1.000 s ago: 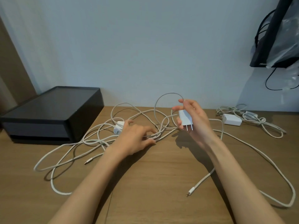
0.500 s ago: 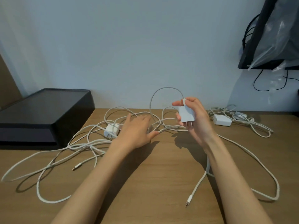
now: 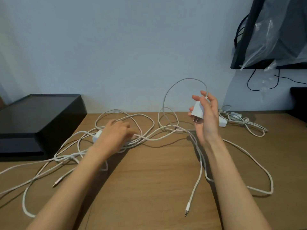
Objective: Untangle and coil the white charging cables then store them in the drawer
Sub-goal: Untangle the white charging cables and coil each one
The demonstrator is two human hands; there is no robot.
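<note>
Holds a white charger plug [image 3: 197, 111] in the right hand [image 3: 206, 117], fingers and thumb wrapped round it, prongs pointing down, lifted clear of the table [image 3: 149, 180]. Lets the cable loop [image 3: 167, 93] arch up from the plug's top and drop into the tangle of white cables [image 3: 149, 138] sprawled over the wood.

Lays the left hand [image 3: 116, 135] palm down on that tangle, blurred. Cannot tell whether it pinches a strand or only presses.

Shows a second plug [image 3: 96, 136] half hidden just beside the left hand. Shows a front connector end [image 3: 187, 208] and a left connector end [image 3: 57, 182] lying loose.

Has every cable out on the table, with the black drawer unit [image 3: 41, 117] shut at the back left. Has a separate bundled charger [image 3: 240, 120] lying at the back right, apart from the tangle.
</note>
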